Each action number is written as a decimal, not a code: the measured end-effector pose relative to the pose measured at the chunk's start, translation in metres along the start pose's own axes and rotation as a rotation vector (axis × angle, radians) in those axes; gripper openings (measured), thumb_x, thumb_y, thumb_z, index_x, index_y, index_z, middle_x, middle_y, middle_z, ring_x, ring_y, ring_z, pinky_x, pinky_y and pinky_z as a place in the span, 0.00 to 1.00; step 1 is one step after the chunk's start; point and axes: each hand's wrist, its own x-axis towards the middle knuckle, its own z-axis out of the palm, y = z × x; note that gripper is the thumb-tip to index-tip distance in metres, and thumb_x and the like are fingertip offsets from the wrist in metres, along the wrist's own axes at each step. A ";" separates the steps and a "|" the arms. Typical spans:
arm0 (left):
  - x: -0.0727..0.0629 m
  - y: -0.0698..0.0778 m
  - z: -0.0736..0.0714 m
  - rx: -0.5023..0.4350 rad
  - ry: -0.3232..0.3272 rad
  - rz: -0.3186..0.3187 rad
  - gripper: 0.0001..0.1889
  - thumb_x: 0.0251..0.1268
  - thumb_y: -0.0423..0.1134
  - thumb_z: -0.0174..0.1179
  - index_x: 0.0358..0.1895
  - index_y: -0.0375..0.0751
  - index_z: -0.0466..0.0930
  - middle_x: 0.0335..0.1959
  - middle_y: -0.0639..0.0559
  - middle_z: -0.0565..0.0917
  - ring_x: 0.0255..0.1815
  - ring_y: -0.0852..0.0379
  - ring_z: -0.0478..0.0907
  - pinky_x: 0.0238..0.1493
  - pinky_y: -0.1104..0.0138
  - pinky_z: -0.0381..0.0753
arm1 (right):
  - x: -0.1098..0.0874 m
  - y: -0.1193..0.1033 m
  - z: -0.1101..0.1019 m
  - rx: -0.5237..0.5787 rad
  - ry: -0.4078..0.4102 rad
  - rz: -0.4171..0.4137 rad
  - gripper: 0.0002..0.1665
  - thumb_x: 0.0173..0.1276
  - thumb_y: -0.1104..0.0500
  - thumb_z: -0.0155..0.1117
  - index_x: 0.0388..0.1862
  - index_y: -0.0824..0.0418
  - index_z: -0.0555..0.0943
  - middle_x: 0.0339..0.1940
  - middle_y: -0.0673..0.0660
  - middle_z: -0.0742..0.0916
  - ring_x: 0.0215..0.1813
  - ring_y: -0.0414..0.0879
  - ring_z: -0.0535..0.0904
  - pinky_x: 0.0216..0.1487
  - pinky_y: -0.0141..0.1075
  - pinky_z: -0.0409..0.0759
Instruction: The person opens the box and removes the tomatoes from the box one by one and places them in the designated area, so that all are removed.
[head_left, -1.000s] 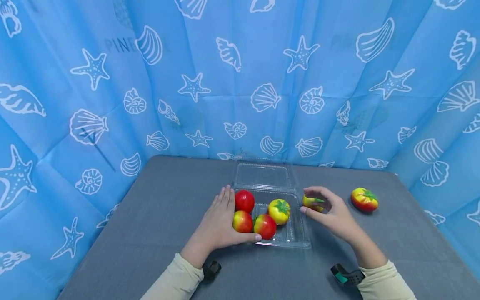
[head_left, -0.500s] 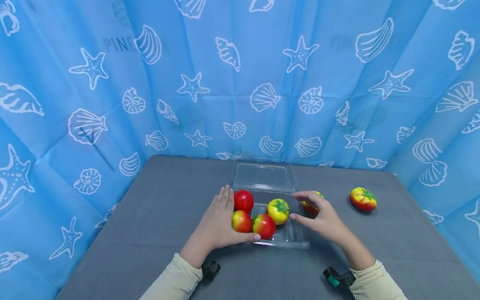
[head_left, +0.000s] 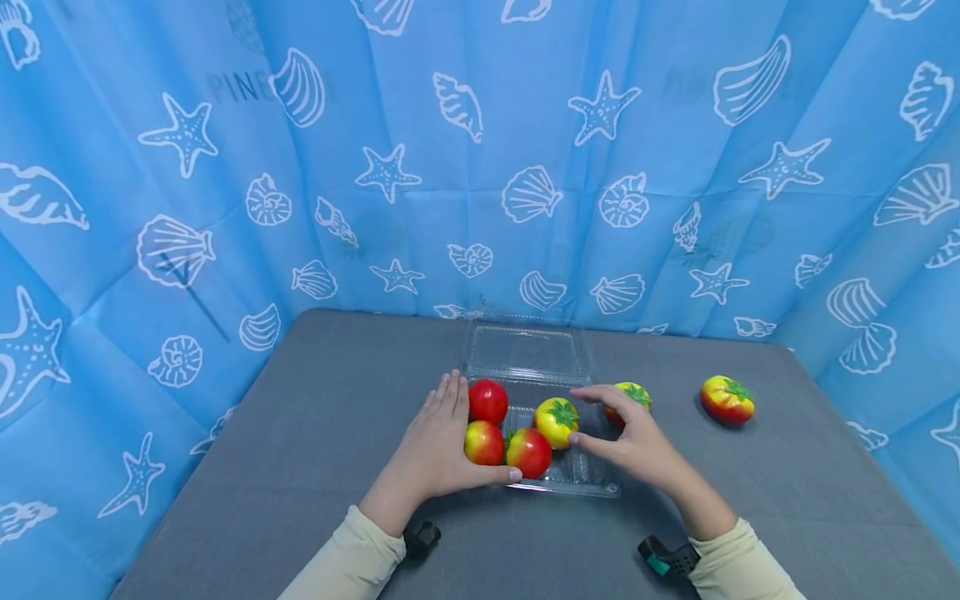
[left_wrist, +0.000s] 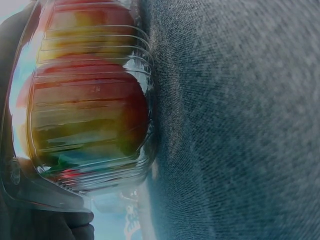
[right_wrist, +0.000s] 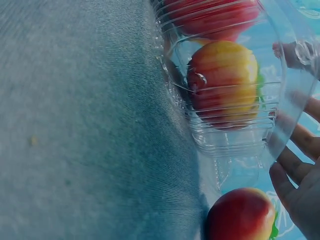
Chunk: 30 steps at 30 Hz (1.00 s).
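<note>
A clear plastic clamshell container (head_left: 596,486) holds several tomatoes: a red one (head_left: 487,402), two red-yellow ones, and a yellow tomato (head_left: 557,423) with a green leafy top at the right. My left hand (head_left: 431,454) rests along the container's left side, fingers straight, thumb along the front rim. Over the right rim reaches my right hand (head_left: 630,437), its thumb and fingers spread at the yellow tomato's right side; whether they touch it I cannot tell. In the right wrist view, that tomato (right_wrist: 225,85) sits behind the ribbed clear wall, with the fingers above the rim.
Just right of the container, partly behind my right hand, lies another tomato (head_left: 633,393). A further red-yellow tomato (head_left: 727,400) sits farther right. The container's lid (head_left: 527,352) lies folded back on the grey tablecloth (head_left: 360,367); a blue shell-print curtain (head_left: 465,225) hangs behind.
My right hand has moved left, from the loose tomato beside the container to the yellow tomato inside, exposing more of the loose one. The left hand has stayed in place.
</note>
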 end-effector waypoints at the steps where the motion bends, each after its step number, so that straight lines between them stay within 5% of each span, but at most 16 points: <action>1: 0.000 0.000 0.000 0.000 0.000 0.000 0.74 0.44 0.88 0.60 0.87 0.40 0.48 0.90 0.44 0.50 0.91 0.41 0.44 0.86 0.45 0.58 | 0.000 0.000 0.001 0.000 -0.001 -0.002 0.35 0.67 0.54 0.80 0.70 0.59 0.79 0.69 0.57 0.84 0.72 0.59 0.76 0.72 0.70 0.73; 30: -0.001 0.002 -0.002 -0.008 0.016 0.013 0.73 0.45 0.86 0.62 0.87 0.39 0.50 0.89 0.43 0.52 0.90 0.39 0.45 0.85 0.44 0.59 | 0.005 0.005 0.007 -0.108 -0.059 0.021 0.39 0.65 0.51 0.81 0.73 0.56 0.79 0.74 0.61 0.81 0.76 0.66 0.73 0.71 0.72 0.72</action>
